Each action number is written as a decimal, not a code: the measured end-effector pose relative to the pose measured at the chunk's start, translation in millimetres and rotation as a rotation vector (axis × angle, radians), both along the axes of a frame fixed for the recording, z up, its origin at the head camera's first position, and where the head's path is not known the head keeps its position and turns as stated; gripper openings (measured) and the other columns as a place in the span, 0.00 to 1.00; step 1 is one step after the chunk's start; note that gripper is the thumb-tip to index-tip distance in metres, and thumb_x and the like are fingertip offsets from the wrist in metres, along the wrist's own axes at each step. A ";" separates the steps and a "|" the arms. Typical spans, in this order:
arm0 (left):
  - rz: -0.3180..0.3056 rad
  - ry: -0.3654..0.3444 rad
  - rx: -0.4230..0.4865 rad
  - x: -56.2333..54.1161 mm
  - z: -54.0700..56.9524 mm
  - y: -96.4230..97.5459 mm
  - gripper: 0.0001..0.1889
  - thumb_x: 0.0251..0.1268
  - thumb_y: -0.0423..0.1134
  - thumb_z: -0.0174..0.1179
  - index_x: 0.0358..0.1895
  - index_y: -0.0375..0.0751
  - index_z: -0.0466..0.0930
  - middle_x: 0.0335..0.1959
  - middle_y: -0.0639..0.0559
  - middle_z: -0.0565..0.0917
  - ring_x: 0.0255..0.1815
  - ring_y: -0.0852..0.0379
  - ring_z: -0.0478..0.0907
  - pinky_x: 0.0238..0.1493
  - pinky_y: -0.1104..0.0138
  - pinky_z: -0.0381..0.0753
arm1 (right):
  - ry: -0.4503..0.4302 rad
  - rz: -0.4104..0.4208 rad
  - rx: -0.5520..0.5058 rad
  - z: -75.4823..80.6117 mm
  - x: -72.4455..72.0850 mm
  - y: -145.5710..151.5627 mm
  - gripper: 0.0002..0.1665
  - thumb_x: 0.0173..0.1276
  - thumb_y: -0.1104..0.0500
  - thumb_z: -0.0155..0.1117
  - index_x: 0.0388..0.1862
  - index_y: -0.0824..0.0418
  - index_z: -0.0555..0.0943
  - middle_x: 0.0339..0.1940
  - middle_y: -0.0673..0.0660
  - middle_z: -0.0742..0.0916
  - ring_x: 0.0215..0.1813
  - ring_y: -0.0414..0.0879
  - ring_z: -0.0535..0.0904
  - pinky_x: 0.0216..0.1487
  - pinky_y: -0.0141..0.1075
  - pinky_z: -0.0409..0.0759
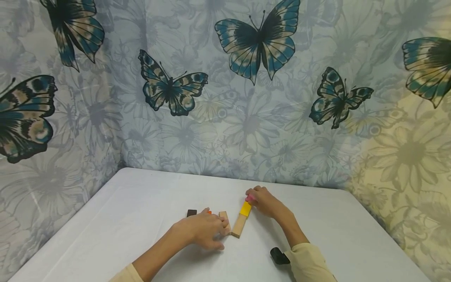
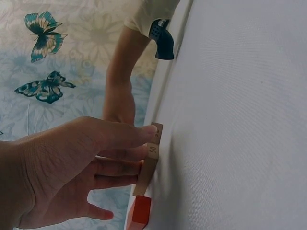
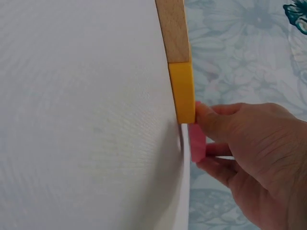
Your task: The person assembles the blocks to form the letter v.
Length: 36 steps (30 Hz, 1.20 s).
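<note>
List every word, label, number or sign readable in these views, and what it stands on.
"50", as it appears, sideways on the end of the wooden block nearest the orange block.
A marking on the farther wooden block: partly covered, too blurred to read.
No other text is legible.

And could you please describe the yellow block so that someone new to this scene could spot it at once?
On the white table, find the right hand, which holds a pink block. From there a row runs toward the viewer, with the yellow block between the pink one and a bare-wood block. Only it is yellow; its neighbours are pink and plain wood.
</note>
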<state>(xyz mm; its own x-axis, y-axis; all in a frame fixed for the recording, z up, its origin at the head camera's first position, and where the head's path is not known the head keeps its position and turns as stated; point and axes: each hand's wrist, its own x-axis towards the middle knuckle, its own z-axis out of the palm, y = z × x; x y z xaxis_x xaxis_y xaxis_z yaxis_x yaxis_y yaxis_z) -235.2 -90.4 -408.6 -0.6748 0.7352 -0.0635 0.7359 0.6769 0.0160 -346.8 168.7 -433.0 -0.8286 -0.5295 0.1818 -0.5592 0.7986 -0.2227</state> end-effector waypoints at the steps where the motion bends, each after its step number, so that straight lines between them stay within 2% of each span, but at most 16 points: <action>1: -0.001 0.002 0.000 0.0 0.2 0.1 0.16 0.65 0.56 0.70 0.52 0.57 0.91 0.39 0.67 0.77 0.47 0.70 0.78 0.71 0.38 0.77 | -0.021 -0.002 -0.010 -0.1 -0.3 -0.2 0.14 0.75 0.64 0.65 0.57 0.63 0.83 0.56 0.66 0.85 0.57 0.62 0.80 0.66 0.58 0.82; 5: -0.004 0.006 -0.001 0.4 0.6 -0.1 0.16 0.66 0.56 0.70 0.51 0.56 0.91 0.39 0.66 0.78 0.46 0.70 0.78 0.71 0.39 0.77 | -0.095 0.003 -0.028 0.4 -1.0 -0.1 0.15 0.78 0.62 0.62 0.60 0.64 0.82 0.62 0.69 0.83 0.63 0.65 0.80 0.70 0.60 0.79; 9: -0.003 0.012 -0.002 0.2 0.0 -0.1 0.17 0.66 0.57 0.69 0.53 0.57 0.91 0.43 0.67 0.81 0.51 0.68 0.80 0.71 0.39 0.77 | -0.096 0.017 -0.023 2.3 -1.6 3.2 0.17 0.78 0.62 0.62 0.61 0.66 0.81 0.64 0.70 0.82 0.65 0.66 0.80 0.71 0.61 0.78; 13: 0.000 0.006 -0.002 0.1 -0.8 -0.1 0.18 0.66 0.57 0.69 0.55 0.58 0.90 0.47 0.66 0.83 0.55 0.67 0.81 0.72 0.38 0.76 | -0.063 0.051 -0.017 4.9 -3.5 6.4 0.14 0.75 0.66 0.64 0.57 0.68 0.83 0.59 0.67 0.85 0.61 0.63 0.82 0.68 0.58 0.80; 15: 0.005 0.000 -0.003 0.1 -0.6 -0.1 0.19 0.66 0.57 0.69 0.56 0.58 0.90 0.53 0.66 0.85 0.59 0.66 0.82 0.72 0.38 0.76 | -0.060 0.077 -0.004 5.7 -4.7 6.8 0.12 0.73 0.68 0.65 0.53 0.67 0.85 0.56 0.65 0.86 0.59 0.60 0.83 0.67 0.55 0.82; 17: 0.007 -0.004 -0.005 0.1 -0.3 -0.1 0.19 0.66 0.57 0.69 0.57 0.58 0.90 0.55 0.66 0.85 0.59 0.65 0.82 0.72 0.38 0.75 | -0.068 0.098 0.005 6.2 -6.0 6.7 0.11 0.72 0.69 0.66 0.51 0.67 0.86 0.53 0.63 0.88 0.57 0.57 0.83 0.65 0.53 0.83; 23: -0.004 -0.004 -0.003 -0.4 -0.5 0.5 0.17 0.66 0.56 0.70 0.53 0.57 0.91 0.42 0.66 0.80 0.48 0.69 0.79 0.71 0.38 0.77 | -0.078 0.118 0.021 6.8 -6.7 7.3 0.10 0.71 0.68 0.68 0.50 0.66 0.88 0.53 0.62 0.88 0.57 0.57 0.84 0.65 0.52 0.84; 25: -0.003 -0.001 -0.006 -0.4 -0.4 0.6 0.17 0.66 0.57 0.70 0.54 0.58 0.91 0.46 0.67 0.82 0.52 0.68 0.80 0.71 0.38 0.77 | -0.070 0.133 0.023 7.0 -6.8 8.0 0.10 0.71 0.68 0.68 0.49 0.66 0.88 0.53 0.62 0.88 0.57 0.57 0.84 0.65 0.53 0.83; 31: -0.004 -0.005 -0.006 -0.4 -1.0 0.2 0.17 0.66 0.57 0.69 0.54 0.57 0.91 0.44 0.67 0.81 0.51 0.69 0.79 0.71 0.38 0.76 | -0.073 0.137 0.018 6.7 -7.8 8.2 0.08 0.72 0.67 0.68 0.48 0.64 0.88 0.52 0.61 0.89 0.58 0.58 0.84 0.66 0.54 0.83; 36: 0.004 -0.009 0.001 -0.5 -0.3 0.1 0.18 0.66 0.56 0.70 0.55 0.57 0.91 0.47 0.67 0.82 0.55 0.67 0.81 0.72 0.38 0.76 | -0.096 0.124 0.014 8.1 -8.8 7.1 0.09 0.71 0.67 0.68 0.48 0.63 0.88 0.53 0.60 0.89 0.58 0.57 0.84 0.67 0.54 0.82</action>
<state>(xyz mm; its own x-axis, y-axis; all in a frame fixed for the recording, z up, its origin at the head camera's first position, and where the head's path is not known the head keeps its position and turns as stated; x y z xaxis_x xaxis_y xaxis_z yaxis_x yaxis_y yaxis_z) -235.7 -90.3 -409.0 -0.6771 0.7327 -0.0690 0.7331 0.6797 0.0237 -355.6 175.8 -424.9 -0.7698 -0.6308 0.0969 -0.6305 0.7281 -0.2690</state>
